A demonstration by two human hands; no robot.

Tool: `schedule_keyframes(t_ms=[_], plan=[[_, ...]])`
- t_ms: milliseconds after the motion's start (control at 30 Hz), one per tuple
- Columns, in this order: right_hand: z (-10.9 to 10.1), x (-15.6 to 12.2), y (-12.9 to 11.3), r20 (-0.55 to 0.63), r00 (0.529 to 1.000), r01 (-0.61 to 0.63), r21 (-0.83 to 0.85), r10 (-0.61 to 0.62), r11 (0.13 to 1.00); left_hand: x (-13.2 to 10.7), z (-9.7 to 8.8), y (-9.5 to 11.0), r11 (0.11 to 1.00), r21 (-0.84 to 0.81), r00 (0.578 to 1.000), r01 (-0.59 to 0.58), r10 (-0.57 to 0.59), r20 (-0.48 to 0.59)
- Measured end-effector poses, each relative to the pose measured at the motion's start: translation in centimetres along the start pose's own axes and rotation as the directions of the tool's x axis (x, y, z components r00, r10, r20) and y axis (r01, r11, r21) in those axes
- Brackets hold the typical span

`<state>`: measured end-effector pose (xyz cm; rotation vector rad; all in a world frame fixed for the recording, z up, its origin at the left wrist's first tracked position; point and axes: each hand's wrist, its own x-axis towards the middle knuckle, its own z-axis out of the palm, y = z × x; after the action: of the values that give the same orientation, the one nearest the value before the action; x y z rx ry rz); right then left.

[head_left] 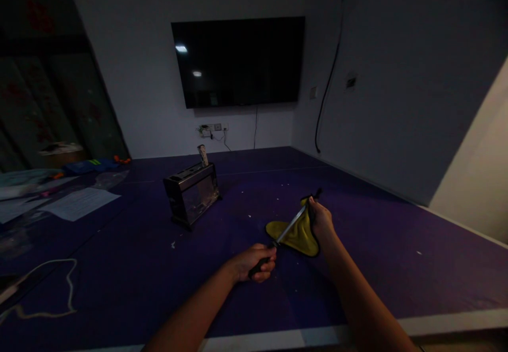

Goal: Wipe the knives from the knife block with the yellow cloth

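Observation:
My left hand is closed around the black handle of a slim, straight steel tool. Whether it is a knife blade or a honing rod I cannot tell. The steel points up and to the right, over a yellow cloth with dark edging. My right hand pinches the cloth's upper end, close to the steel's tip. The cloth hangs below these fingers and spreads left behind the steel. A dark knife block with clear sides stands to the left, one pale patterned handle rising from its top.
The purple tabletop has small white scraps on it. Papers and plastic wrapping lie at the left, with a white cable nearer me. A wall-mounted television and a hanging black cable are beyond the table.

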<state>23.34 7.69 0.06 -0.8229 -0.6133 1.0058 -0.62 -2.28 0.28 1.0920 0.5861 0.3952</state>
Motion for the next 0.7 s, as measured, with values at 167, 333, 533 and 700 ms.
schedule_keyframes(t_ms=[167,333,533,700], plan=[[-0.5,0.4,-0.4,-0.175,0.983,0.068,0.050,-0.058,0.996,-0.2,0.7,0.0,0.990,0.114,0.980,-0.086,0.105,-0.167],[-1.4,1.1,-0.3,-0.345,0.928,0.149,-0.001,-0.140,0.989,-2.4,2.1,3.8,0.887,0.252,0.759,-0.387,0.461,-0.460],[-1.1,0.8,0.1,-0.275,0.941,0.185,-0.070,-0.198,0.980,-12.3,1.5,11.0,0.771,0.634,0.168,-0.061,0.634,-0.755],[-0.8,0.6,0.2,-0.262,0.942,0.200,-0.062,-0.209,0.978,-21.4,0.0,16.1,0.422,0.449,0.058,0.788,0.674,-0.736]])
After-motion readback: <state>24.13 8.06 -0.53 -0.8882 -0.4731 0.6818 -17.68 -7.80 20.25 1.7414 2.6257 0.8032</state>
